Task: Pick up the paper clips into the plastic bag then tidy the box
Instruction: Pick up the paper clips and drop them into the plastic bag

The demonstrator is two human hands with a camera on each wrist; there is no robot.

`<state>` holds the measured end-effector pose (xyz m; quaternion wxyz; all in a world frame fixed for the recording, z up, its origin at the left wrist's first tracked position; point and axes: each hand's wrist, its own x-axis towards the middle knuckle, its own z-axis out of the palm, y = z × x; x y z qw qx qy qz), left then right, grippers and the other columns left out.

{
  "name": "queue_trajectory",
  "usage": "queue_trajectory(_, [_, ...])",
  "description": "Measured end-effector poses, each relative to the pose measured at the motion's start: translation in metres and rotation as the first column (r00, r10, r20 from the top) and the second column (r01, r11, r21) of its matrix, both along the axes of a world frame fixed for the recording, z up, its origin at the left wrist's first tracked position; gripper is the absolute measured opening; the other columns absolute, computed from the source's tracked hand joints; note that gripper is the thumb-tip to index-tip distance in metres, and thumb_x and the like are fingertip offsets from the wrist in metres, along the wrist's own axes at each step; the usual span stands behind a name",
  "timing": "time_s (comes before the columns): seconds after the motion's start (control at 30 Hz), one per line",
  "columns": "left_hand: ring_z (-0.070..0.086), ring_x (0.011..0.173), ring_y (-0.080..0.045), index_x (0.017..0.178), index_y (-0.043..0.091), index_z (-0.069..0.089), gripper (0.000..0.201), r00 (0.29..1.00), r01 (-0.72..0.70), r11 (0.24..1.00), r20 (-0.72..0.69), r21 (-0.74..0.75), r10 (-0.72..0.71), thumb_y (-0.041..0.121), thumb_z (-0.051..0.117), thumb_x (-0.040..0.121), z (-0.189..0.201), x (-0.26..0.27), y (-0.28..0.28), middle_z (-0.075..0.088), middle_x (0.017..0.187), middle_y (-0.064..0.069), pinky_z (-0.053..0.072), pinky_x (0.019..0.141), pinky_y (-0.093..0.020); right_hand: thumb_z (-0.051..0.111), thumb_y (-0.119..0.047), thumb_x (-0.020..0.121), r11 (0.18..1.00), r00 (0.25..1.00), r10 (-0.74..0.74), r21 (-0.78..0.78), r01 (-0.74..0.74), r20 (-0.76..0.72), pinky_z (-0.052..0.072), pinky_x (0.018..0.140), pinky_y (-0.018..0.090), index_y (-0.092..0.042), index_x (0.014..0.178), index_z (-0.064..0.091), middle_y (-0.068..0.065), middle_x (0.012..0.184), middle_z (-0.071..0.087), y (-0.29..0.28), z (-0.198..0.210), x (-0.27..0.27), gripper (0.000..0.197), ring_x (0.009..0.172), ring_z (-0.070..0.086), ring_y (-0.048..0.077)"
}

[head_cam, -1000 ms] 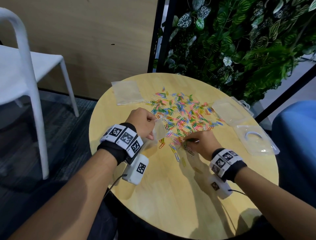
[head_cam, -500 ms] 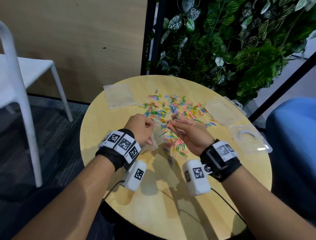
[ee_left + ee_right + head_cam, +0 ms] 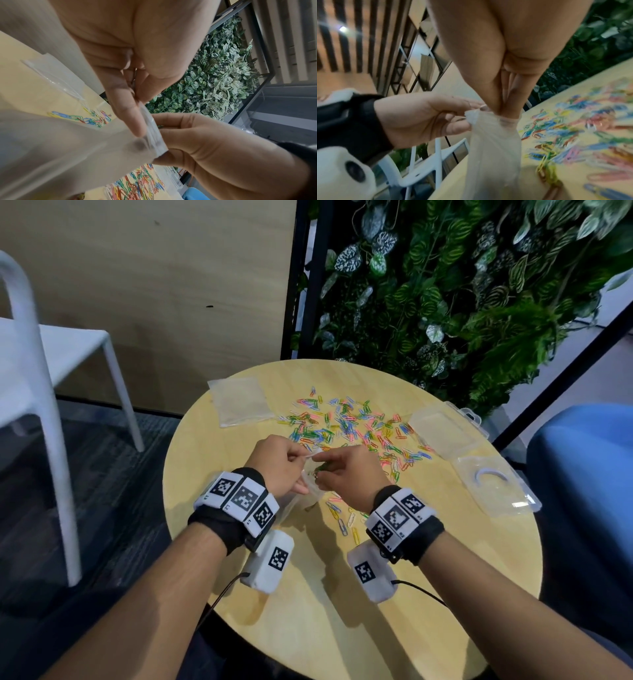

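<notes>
Head view, surface: round wooden table (image 3: 342, 611); coloured paper clips (image 3: 346, 426) scattered on its far half; open clear box (image 3: 476, 453) at its right edge; spare flat bag (image 3: 239, 400) at its far left.
Head view, room: white chair (image 3: 41, 364) left of the table; plant wall (image 3: 462, 285) beyond it.
Left wrist view: left hand (image 3: 130, 75) pinches the plastic bag (image 3: 60, 155) by its mouth, above the table.
Right wrist view: right hand (image 3: 503, 75), fingertips bunched and pushed into the bag's mouth; their contents cannot be told.

Paper clips (image 3: 346, 426) were multicoloured: blue, green, pink, yellow, red. Tabletop (image 3: 325, 611) was pale wood; plastic bag (image 3: 493, 142) translucent white; chair (image 3: 51, 364) white.
</notes>
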<state>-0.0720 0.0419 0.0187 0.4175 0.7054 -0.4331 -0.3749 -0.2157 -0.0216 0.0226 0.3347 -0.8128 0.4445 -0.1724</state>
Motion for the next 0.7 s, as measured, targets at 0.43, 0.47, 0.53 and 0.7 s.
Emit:
queue_trajectory(0.43, [0.073,0.060,-0.027,0.107,0.004,0.071,0.019,1.000,-0.019,0.999,-0.018,-0.050,0.018,0.007,0.057,0.095,0.000,0.008,0.004,0.072,0.079,-0.013,0.063,0.067,-0.041,0.051,-0.002,0.089,0.936,0.907,0.349,0.047,-0.348,-0.236,0.054,0.083,0.034,-0.019,0.111,0.071,0.009,0.100,0.073,0.004,0.018,0.005,0.034,0.090,0.066,0.022])
queue_trajectory(0.47, [0.073,0.061,-0.027,0.107,0.004,0.071,0.018,1.000,-0.024,0.998,-0.021,-0.050,0.023,0.007,0.057,0.095,0.000,0.010,0.005,0.071,0.078,-0.011,0.063,0.067,-0.041,0.049,0.004,0.089,0.940,0.933,0.332,0.134,-0.314,-0.137,0.055,0.087,0.029,-0.017,0.119,0.067,0.008,0.107,0.072,0.004,0.019,0.002,0.041,0.098,0.067,0.018])
queue_trajectory(0.53, [0.074,0.062,-0.026,0.107,0.006,0.071,0.019,1.000,-0.019,0.999,-0.014,-0.049,0.018,0.007,0.056,0.095,0.000,0.015,0.008,0.070,0.075,-0.007,0.063,0.068,-0.040,0.049,0.008,0.090,0.950,0.973,0.216,0.212,-0.229,0.085,0.056,0.086,0.026,-0.011,0.124,0.063,0.008,0.111,0.071,0.003,0.024,-0.008,0.041,0.100,0.067,0.015])
queue_trajectory(0.7, [0.074,0.060,-0.024,0.109,0.008,0.072,0.020,0.999,-0.045,0.997,-0.003,-0.058,0.044,0.009,0.057,0.096,0.002,0.024,0.014,0.070,0.079,-0.006,0.062,0.070,-0.040,0.076,-0.023,0.081,0.979,0.973,-0.131,0.131,0.157,-0.189,0.059,0.051,0.027,-0.012,0.123,0.058,0.012,0.098,0.067,0.002,0.013,-0.069,0.047,0.065,0.069,0.018])
